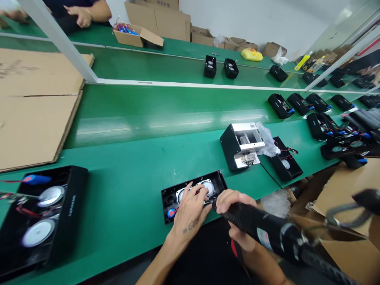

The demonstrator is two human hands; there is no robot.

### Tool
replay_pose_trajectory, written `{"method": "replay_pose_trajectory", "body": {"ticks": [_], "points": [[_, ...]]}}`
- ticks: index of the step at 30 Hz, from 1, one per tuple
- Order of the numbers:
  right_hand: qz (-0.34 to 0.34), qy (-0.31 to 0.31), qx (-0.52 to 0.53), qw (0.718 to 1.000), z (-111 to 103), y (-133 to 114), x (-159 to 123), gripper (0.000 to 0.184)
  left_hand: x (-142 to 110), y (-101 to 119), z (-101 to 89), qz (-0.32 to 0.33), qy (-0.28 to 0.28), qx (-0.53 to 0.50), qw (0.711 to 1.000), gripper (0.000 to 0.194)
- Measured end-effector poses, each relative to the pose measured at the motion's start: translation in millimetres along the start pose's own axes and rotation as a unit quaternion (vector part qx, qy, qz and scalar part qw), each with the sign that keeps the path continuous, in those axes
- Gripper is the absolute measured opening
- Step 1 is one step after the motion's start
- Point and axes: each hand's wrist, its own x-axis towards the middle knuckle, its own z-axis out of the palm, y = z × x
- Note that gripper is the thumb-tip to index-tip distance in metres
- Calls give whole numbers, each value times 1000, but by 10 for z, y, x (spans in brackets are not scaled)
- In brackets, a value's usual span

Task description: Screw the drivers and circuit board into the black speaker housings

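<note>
One head-worn camera, up at the person's head height, faces forward and down: close over the left hand (190, 208) and right hand (236, 204), green assembly belt (148, 114) running far and right.

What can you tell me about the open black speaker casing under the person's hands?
The open black speaker casing lies inside-up on the green conveyor belt. Two round silver drivers sit in it, with a blue-sleeved part near one corner. The left hand rests its fingers across the drivers, and the tip of a black electric screwdriver, held in the right hand, reaches its edge.
</note>
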Motion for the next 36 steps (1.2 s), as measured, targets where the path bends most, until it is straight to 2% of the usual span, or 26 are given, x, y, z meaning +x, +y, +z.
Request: {"method": "replay_pose_trajectory", "body": {"ticks": [2,4,7,9,13,17,23,30,36], "points": [[-17,-7,31,999,-16,-58,73,54,9,14,17,-3,7,6,1000,35],[-2,-4,57,998,7,-90,156,45,1,26,37,-5,14,10,1000,32],[-26,28,66,997,53,-56,227,43,-22,32,54,-4,16,11,1000,28],[-42,39,47,997,57,4,209,40,-30,29,51,0,12,9,1000,26],[-14,42,-49,998,18,104,85,28,-29,30,26,7,7,4,1000,25],[-15,33,-78,996,13,103,35,26,-24,46,7,10,6,-5,1000,24],[-24,34,-102,994,66,10,113,20,-32,51,1,10,3,-17,1000,22],[-39,22,-103,994,127,-12,192,23,-55,33,29,8,-12,-21,1000,18],[22,20,-86,996,47,97,74,25,-54,28,7,18,-11,-7,1000,13]]}}
